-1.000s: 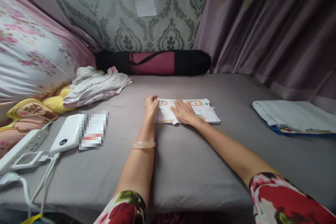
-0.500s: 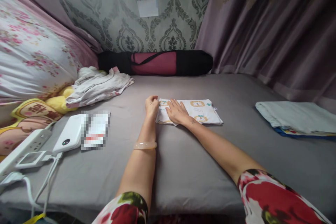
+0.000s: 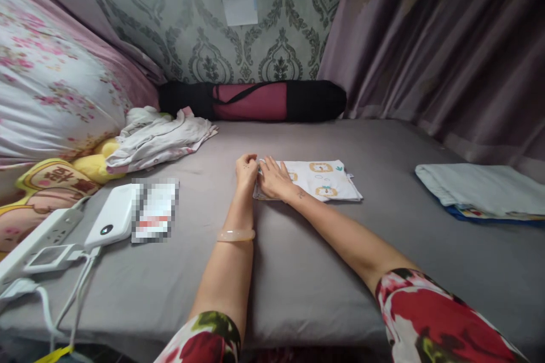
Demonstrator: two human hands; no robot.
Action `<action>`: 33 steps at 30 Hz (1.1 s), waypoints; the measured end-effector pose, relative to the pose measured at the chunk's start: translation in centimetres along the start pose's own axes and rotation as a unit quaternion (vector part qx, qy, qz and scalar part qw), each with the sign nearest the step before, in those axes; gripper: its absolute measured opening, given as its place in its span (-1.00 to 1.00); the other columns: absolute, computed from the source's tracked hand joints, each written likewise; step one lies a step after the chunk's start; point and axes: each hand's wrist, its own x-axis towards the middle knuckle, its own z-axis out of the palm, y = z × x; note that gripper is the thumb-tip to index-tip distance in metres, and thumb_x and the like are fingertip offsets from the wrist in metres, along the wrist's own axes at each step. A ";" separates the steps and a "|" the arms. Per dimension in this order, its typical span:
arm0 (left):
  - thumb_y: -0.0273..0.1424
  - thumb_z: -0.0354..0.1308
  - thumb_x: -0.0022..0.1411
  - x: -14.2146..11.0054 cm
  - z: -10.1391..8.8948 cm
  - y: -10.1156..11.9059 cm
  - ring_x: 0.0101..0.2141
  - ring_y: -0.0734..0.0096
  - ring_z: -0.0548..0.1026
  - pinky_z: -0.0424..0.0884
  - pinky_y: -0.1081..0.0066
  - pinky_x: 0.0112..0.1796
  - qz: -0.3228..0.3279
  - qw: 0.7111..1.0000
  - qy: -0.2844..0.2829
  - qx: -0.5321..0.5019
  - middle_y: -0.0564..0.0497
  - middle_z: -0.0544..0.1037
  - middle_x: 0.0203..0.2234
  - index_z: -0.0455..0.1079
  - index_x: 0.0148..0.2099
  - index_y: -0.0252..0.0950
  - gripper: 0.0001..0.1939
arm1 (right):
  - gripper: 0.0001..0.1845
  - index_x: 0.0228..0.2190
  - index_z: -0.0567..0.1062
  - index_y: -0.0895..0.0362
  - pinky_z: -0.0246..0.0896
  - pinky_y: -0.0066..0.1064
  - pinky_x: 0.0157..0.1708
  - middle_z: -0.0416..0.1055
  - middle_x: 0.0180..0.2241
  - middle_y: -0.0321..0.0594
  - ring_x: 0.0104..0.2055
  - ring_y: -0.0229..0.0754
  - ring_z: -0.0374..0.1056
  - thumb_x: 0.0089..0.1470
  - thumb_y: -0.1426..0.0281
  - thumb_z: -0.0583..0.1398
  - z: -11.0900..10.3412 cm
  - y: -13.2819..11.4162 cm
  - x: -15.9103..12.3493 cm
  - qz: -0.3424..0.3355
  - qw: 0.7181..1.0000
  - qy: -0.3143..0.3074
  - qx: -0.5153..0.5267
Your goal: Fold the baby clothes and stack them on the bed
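A folded white cloth [image 3: 336,181] printed with orange lion faces lies flat on the grey bedsheet [image 3: 323,272] in front of me. At its left edge is my left hand [image 3: 246,171], its fingers curled closed on the cloth's border; the fingertips are partly hidden. Flat on the left part of the cloth rests my right hand [image 3: 275,178], fingers stretched out and close beside the left hand.
Another folded pale cloth [image 3: 481,187] lies to the right. On the left are a white power bank [image 3: 114,215], a power strip [image 3: 46,232], cables, crumpled clothing [image 3: 166,139] and a yellow plush [image 3: 46,181]. A black and maroon long bag [image 3: 251,102] lies along the wall.
My right hand has slid left over the cloth towards my left hand, uncovering more of the print. The left hand has stayed at the cloth's left edge.
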 end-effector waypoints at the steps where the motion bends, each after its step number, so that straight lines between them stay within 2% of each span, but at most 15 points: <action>1: -0.52 -0.07 0.08 0.0 -0.1 0.1 -0.10 0.26 0.54 0.39 0.37 -0.03 -0.001 1.000 -0.002 0.001 -0.21 0.60 -0.16 0.52 -0.09 -0.44 -0.58 | -0.40 0.26 0.10 0.31 -0.34 0.03 0.29 -0.10 0.35 0.07 0.39 0.03 -0.22 0.30 0.28 -0.15 0.3 -0.3 0.0 -0.003 1.000 0.007 0.001; 6: -0.53 -0.08 0.10 -0.2 -0.1 0.6 -0.10 0.28 0.54 0.38 0.41 -0.03 0.007 1.000 -0.014 0.015 -0.22 0.60 -0.15 0.51 -0.07 -0.46 -0.57 | -0.42 0.24 0.14 0.32 -0.33 0.05 0.29 -0.01 0.32 0.08 0.36 0.05 -0.15 0.28 0.31 -0.11 1.1 -0.7 0.1 -0.013 0.999 0.028 0.024; 9: -0.54 -0.08 0.12 -0.8 0.1 1.4 -0.08 0.27 0.53 0.38 0.39 -0.03 0.014 0.998 -0.025 0.050 -0.20 0.60 -0.14 0.51 -0.04 -0.43 -0.57 | -0.42 0.26 0.11 0.27 -0.25 -0.02 0.29 0.00 0.32 0.04 0.36 -0.01 -0.11 0.28 0.32 -0.12 0.2 0.2 0.2 -0.018 0.997 0.006 0.078; 12: -0.55 -0.07 0.15 -1.9 0.6 2.7 -0.05 0.25 0.51 0.35 0.34 0.00 0.052 0.991 -0.047 0.113 -0.18 0.58 -0.10 0.49 -0.03 -0.37 -0.58 | -0.41 0.28 0.07 0.30 -0.25 -0.09 0.30 -0.02 0.33 0.04 0.37 -0.04 -0.14 0.29 0.32 -0.17 -1.6 2.2 -0.4 0.008 0.996 0.018 0.090; 15: -0.56 -0.07 0.19 -3.3 1.5 3.9 0.02 0.22 0.47 0.16 0.20 0.16 0.117 0.971 -0.069 0.199 -0.17 0.56 -0.05 0.46 0.01 -0.31 -0.59 | -0.37 0.29 0.04 0.35 -0.37 -0.07 0.32 -0.08 0.35 0.06 0.39 -0.02 -0.24 0.29 0.29 -0.16 -3.3 5.2 -2.0 0.048 0.998 0.026 0.033; 18: -0.51 -0.10 0.28 -4.8 2.6 4.4 0.12 0.15 0.36 -0.02 0.05 0.21 0.173 0.941 -0.107 0.271 -0.19 0.53 -0.02 0.42 0.02 -0.29 -0.64 | -0.34 0.29 0.06 0.36 -0.41 -0.04 0.31 -0.09 0.35 0.06 0.39 0.00 -0.25 0.30 0.23 -0.19 -4.0 8.2 -3.8 0.085 0.996 0.008 -0.011; 20: -0.40 -0.11 0.34 -5.6 3.3 4.2 0.18 0.06 0.27 -0.04 -0.01 0.20 0.196 0.920 -0.148 0.305 -0.26 0.48 0.04 0.40 0.03 -0.32 -0.66 | -0.32 0.29 0.06 0.36 -0.42 -0.04 0.31 -0.10 0.35 0.06 0.39 0.00 -0.25 0.30 0.19 -0.21 -3.7 9.8 -4.6 0.094 0.995 -0.006 -0.031; 22: -0.28 -0.11 0.36 -6.2 3.9 3.7 0.22 -0.04 0.19 -0.08 -0.05 0.20 0.209 0.902 -0.172 0.337 -0.34 0.37 0.13 0.35 0.09 -0.38 -0.60 | -0.31 0.28 0.07 0.35 -0.43 -0.07 0.31 -0.10 0.35 0.06 0.39 -0.01 -0.25 0.31 0.17 -0.20 -2.9 10.7 -5.0 0.097 0.994 -0.015 -0.041; 26: -0.20 -0.16 0.37 -6.7 4.3 2.8 0.25 -0.10 0.12 -0.13 -0.04 0.21 0.220 0.882 -0.171 0.379 -0.40 0.23 0.22 0.25 0.19 -0.45 -0.48 | -0.35 0.27 0.12 0.31 -0.43 -0.09 0.31 -0.05 0.34 0.06 0.38 -0.01 -0.20 0.31 0.19 -0.13 -2.1 11.1 -4.9 0.095 0.995 -0.001 -0.024; 28: -0.18 -0.18 0.37 -6.7 4.3 2.7 0.25 -0.10 0.13 -0.11 -0.04 0.21 0.223 0.878 -0.170 0.389 -0.39 0.26 0.21 0.26 0.18 -0.44 -0.48 | -0.42 0.23 0.22 0.26 -0.37 -0.11 0.31 0.04 0.31 0.03 0.36 -0.05 -0.11 0.30 0.23 -0.09 -2.5 11.3 -4.8 0.086 0.996 0.007 0.021; 30: -0.18 -0.19 0.37 -6.6 4.3 2.8 0.23 -0.09 0.15 -0.08 -0.04 0.20 0.228 0.873 -0.169 0.398 -0.38 0.28 0.19 0.28 0.16 -0.43 -0.48 | -0.49 0.17 0.30 0.23 -0.20 -0.23 0.28 0.18 0.25 -0.01 0.30 -0.14 0.06 0.29 0.30 -0.06 -3.5 11.9 -5.0 0.077 0.991 0.015 0.105; 33: -0.19 -0.16 0.35 -6.0 4.0 3.3 0.20 -0.05 0.21 -0.05 -0.06 0.19 0.224 0.863 -0.194 0.409 -0.34 0.33 0.15 0.31 0.11 -0.40 -0.52 | -0.53 0.15 0.33 0.23 0.08 -0.44 0.14 0.32 0.17 -0.05 0.17 -0.26 0.26 0.28 0.36 -0.04 -5.5 13.8 -6.2 0.090 0.966 0.053 0.235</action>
